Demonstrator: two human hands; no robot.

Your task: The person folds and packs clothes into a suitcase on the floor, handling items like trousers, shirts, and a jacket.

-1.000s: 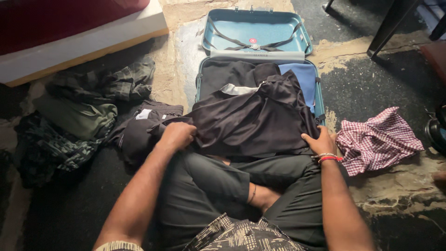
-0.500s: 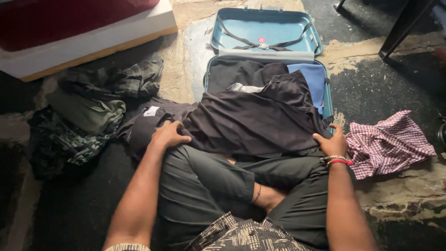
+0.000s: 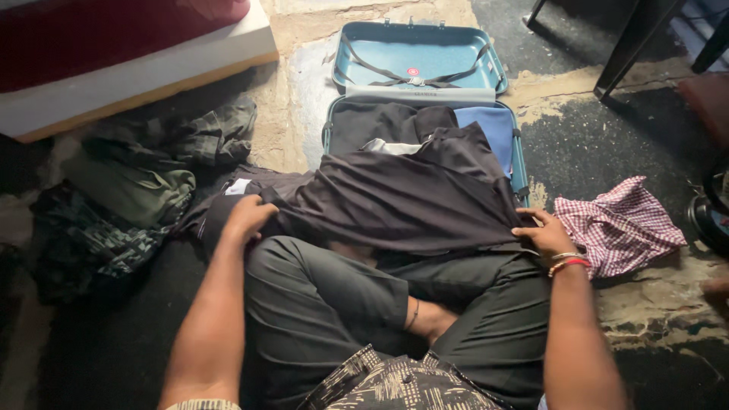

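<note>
Shirt (image 3: 402, 201), dark and creased, spread over lap; left hand (image 3: 247, 219) and right hand (image 3: 545, 237) each clutch one edge.

white tag (image 3: 238, 186) on dark garment | round red label (image 3: 413, 72) in suitcase lid

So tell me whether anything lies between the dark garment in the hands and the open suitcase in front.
Nothing visible does. The left hand and right hand grip the dark garment, which already drapes over the near edge of the blue suitcase. Folded clothes already lie in it.
</note>
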